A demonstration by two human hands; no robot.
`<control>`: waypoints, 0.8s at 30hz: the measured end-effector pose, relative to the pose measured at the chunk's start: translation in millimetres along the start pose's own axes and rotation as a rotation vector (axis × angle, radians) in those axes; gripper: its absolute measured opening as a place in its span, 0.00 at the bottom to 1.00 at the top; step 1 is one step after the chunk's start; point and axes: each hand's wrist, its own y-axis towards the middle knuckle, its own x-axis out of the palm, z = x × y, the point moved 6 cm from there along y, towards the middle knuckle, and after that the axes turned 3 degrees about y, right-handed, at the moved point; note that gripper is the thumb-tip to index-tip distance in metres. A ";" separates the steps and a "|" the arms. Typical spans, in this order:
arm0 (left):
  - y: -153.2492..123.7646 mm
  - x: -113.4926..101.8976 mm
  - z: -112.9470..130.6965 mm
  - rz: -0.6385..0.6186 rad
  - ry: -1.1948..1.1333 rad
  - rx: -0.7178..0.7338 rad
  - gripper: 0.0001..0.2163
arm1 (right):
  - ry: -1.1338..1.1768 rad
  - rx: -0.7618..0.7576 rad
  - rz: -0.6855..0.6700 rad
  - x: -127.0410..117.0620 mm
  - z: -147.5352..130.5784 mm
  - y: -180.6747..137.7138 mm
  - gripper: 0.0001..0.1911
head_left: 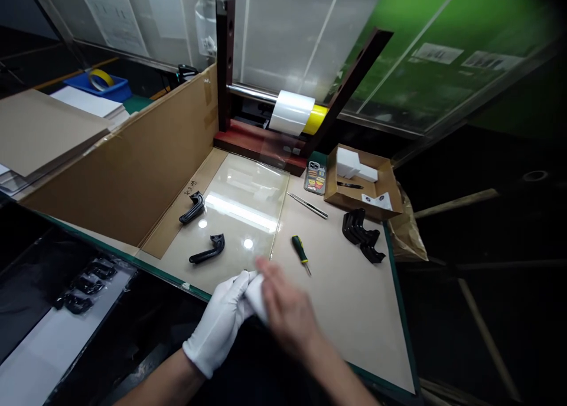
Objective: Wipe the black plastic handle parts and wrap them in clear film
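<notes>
My left hand (224, 317) wears a white glove and is closed at the table's front edge. Between the two hands shows a soft-looking white piece (257, 297); whatever else the left fingers hold is hidden. My right hand (287, 305) is bare and smeared by motion, pressed close against the white piece. Beyond them, two black curved handles (207, 251) (192, 208) lie on the clear sheet (239, 217). A green and yellow screwdriver (300, 251) lies right of the sheet, with metal tweezers (308, 205) farther back.
Several black handles (361, 232) are bunched at the right edge. A cardboard box (394, 182) holds white blocks and a pen, beside a phone (315, 177). A roll stand (257, 140) rises at the back. A cardboard wall (146, 158) borders the left; wrapped black parts (84, 285) lie below.
</notes>
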 end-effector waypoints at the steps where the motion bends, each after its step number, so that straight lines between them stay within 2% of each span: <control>1: 1.8 -1.1 -1.6 -0.004 -0.023 -0.009 0.12 | -0.007 -0.027 -0.035 4.4 -2.1 -0.4 0.25; 2: 3.3 -1.9 -2.1 -0.013 -0.035 -0.016 0.11 | -0.032 -0.017 -0.037 6.1 -2.1 -0.3 0.25; 5: 5.7 -4.4 1.0 -0.035 -0.051 -0.023 0.13 | -0.148 0.152 0.105 -0.3 1.1 -0.9 0.25; 6: 6.0 -6.0 3.1 -0.026 -0.044 -0.020 0.13 | -0.164 0.156 0.112 0.2 -2.8 -1.6 0.25; 9: 5.1 -10.1 10.5 0.008 -0.001 -0.003 0.11 | -0.135 -0.050 -0.027 10.7 -21.7 -1.7 0.26; 10: 4.2 -10.3 12.6 0.005 0.000 -0.006 0.10 | -0.151 -0.068 -0.037 9.6 -19.9 -0.1 0.26; 11: 3.0 -10.5 14.7 0.004 -0.012 -0.013 0.11 | -0.187 -0.011 -0.011 4.1 -10.5 3.3 0.26; 14: -0.2 -11.9 19.9 0.004 -0.022 -0.053 0.13 | -0.292 0.358 0.161 -28.5 35.1 11.1 0.23; 16: 0.1 -14.9 23.1 0.015 0.090 -0.059 0.15 | -0.202 0.432 0.218 -45.7 44.8 10.2 0.24; 17: 1.6 -16.0 24.5 0.008 0.186 -0.052 0.16 | -0.101 0.389 0.179 -48.5 39.6 8.9 0.24; 18: 3.7 -17.2 26.4 0.006 0.293 -0.027 0.16 | 0.016 0.315 0.069 -46.5 28.9 6.6 0.23; 21: 10.7 -20.2 33.7 0.039 0.508 0.094 0.18 | 0.318 0.055 -0.597 -20.0 -18.9 -15.7 0.16; 22: 12.4 -20.3 34.0 0.042 0.513 0.097 0.18 | 0.343 0.037 -0.694 -16.2 -26.8 -21.7 0.14; 23: 13.7 -19.0 32.2 0.018 0.496 0.066 0.17 | 0.333 0.066 -0.654 -15.7 -27.3 -21.0 0.15; 24: 14.1 -15.5 29.1 -0.043 0.480 0.015 0.15 | 0.300 0.115 -0.507 -17.6 -22.6 -15.3 0.16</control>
